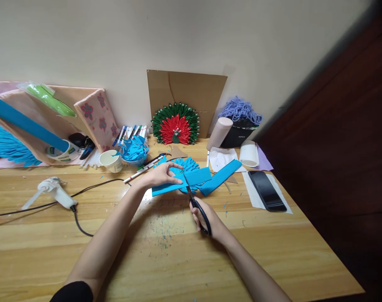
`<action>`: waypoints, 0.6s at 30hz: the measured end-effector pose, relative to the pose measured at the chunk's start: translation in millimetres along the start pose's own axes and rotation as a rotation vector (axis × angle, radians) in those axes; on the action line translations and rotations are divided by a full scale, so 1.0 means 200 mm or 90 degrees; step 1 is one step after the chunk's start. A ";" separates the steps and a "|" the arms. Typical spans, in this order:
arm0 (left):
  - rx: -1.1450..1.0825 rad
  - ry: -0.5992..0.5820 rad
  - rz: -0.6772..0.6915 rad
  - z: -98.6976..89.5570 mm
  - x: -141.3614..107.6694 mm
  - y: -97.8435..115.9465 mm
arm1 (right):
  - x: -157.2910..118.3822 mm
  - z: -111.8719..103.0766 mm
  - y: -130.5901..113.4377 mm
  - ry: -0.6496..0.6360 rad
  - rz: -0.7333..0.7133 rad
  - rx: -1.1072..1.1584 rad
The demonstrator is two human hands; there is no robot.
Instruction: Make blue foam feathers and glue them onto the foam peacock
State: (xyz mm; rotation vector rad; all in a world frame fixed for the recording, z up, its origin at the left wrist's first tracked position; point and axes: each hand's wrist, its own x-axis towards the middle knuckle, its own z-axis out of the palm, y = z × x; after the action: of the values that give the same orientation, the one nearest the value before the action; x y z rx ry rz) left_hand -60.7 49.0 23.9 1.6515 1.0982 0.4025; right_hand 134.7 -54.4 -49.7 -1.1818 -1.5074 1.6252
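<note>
My left hand pinches a flat blue paper strip between thumb and fingers, a little above the table. My right hand is wrapped round the black handles of a pair of scissors, whose blades lie across the strip just right of my left fingertips. A second blue strip slants away to the right. Partly hidden under the held strip is a round blue fringed piece. Behind it, a green and red peacock-like decoration leans on a cardboard sheet.
A white glue gun with its cable lies at the left. A paper cup and a bowl of blue scraps stand behind my left arm. At the right are a phone, a paper roll and purple yarn.
</note>
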 end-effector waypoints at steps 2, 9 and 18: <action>-0.002 -0.019 -0.004 -0.01 0.00 0.00 | 0.00 0.01 0.00 0.006 0.008 0.008; -0.024 -0.074 -0.006 0.01 0.00 -0.01 | 0.00 0.04 0.00 -0.011 -0.015 0.017; -0.033 -0.090 -0.007 0.00 0.00 -0.02 | -0.01 0.08 -0.04 0.150 0.039 0.082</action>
State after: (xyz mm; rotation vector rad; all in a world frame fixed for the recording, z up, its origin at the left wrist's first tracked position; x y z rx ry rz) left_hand -61.5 49.4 20.4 1.6025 0.9840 0.2995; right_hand 120.2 -60.6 -42.9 -1.3069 -1.2122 1.5372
